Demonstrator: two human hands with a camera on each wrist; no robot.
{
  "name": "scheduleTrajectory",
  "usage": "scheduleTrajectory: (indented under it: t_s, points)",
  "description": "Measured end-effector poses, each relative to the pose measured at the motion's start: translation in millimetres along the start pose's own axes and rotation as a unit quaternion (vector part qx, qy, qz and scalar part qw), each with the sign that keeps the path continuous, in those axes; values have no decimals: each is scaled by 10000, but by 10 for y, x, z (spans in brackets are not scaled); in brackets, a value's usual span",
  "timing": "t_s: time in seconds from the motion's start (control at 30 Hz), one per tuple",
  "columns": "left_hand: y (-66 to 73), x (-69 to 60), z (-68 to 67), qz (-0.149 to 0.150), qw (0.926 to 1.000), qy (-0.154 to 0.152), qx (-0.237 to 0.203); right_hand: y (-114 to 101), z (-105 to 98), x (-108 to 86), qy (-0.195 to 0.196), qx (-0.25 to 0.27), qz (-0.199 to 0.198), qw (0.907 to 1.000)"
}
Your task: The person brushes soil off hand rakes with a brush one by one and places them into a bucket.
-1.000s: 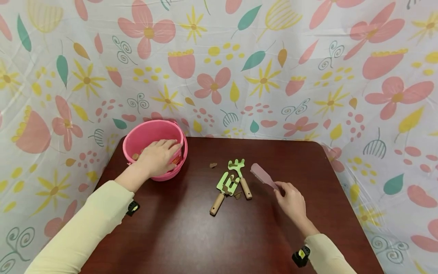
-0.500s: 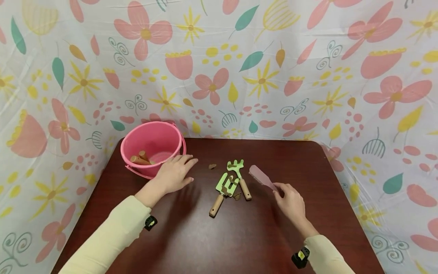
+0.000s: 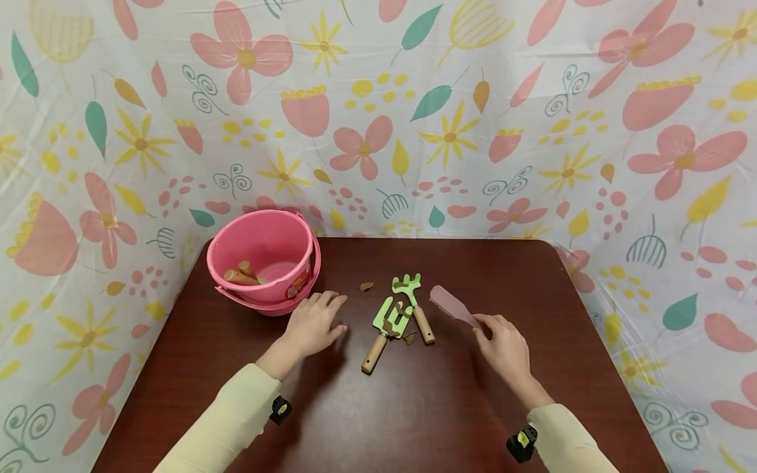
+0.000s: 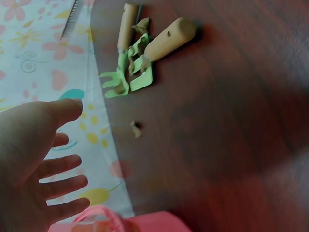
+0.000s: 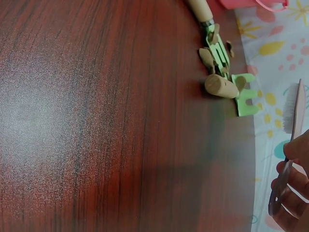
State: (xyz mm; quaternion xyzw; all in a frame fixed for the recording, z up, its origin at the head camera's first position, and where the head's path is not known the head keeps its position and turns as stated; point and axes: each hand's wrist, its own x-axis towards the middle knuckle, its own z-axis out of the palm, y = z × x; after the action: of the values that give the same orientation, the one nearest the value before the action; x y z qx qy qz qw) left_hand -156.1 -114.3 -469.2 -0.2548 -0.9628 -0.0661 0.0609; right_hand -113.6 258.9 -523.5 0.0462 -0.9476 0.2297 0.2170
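Observation:
My left hand (image 3: pixel 310 326) hovers over the table just right of the pink bucket (image 3: pixel 260 295), its fingers spread and holding nothing. My right hand (image 3: pixel 504 348) grips the handle of a pink brush (image 3: pixel 452 304); the right wrist view shows white bristles (image 5: pixel 289 108) along one side. Between the hands lie a green hand rake (image 3: pixel 407 285) and a green slotted garden tool (image 3: pixel 386 320), both with wooden handles. Brown dry leaf pieces (image 3: pixel 390 326) lie on and beside them. Inside the bucket, wooden handles (image 3: pixel 239 276) lean against the near wall.
A single brown leaf piece (image 3: pixel 367 286) lies apart, between the bucket and the rake. The dark wooden table (image 3: pixel 473 420) ends at a flower-print curtain (image 3: pixel 367 79) behind and on both sides. The bucket stands at the back left corner.
My left hand has come out from over the bucket, moving right and toward me, uncovering the wooden handles inside. My right hand keeps the brush in nearly the same place.

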Motion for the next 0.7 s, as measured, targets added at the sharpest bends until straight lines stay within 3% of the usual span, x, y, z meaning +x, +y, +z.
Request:
scheduleTrajectory:
  t_s: [0.23, 0.47, 0.7]
  points:
    - [116, -37, 268, -325, 9994, 32, -140, -13, 10, 0, -19, -12, 2, 10000]
    - [237, -43, 499, -401, 9987, 35, -325, -34, 19, -11, 0, -19, -11, 10000]
    - [391, -14, 646, -717, 9963, -309, -370, -37, 44, -19, -12, 59, -18, 10000]
